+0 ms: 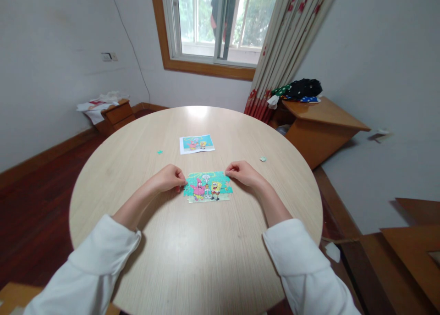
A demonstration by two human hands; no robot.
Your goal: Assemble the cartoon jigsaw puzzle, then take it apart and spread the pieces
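A partly assembled jigsaw puzzle [206, 186] lies flat on the round table [192, 251]. Its picture has a pink starfish, a pale figure and a yellow square character on turquoise; the outer edges are jagged. My left hand [170, 177] is closed, thumb and fingers pinched at the puzzle's left edge. At the upper right corner, the fingertips of my right hand [242, 172] are likewise pinched against the puzzle. Beyond it lies a printed reference picture [197, 143] with the same scene. One loose turquoise piece [160, 152] rests on the left.
Farther right on the table lies a small pile of loose pieces [263, 159]. A wooden cabinet [323, 118] with dark clothes [304, 89] stands behind the table's right side. White cloth [99, 106] covers a wooden stand at left. A curtain [280, 44] hangs by the window.
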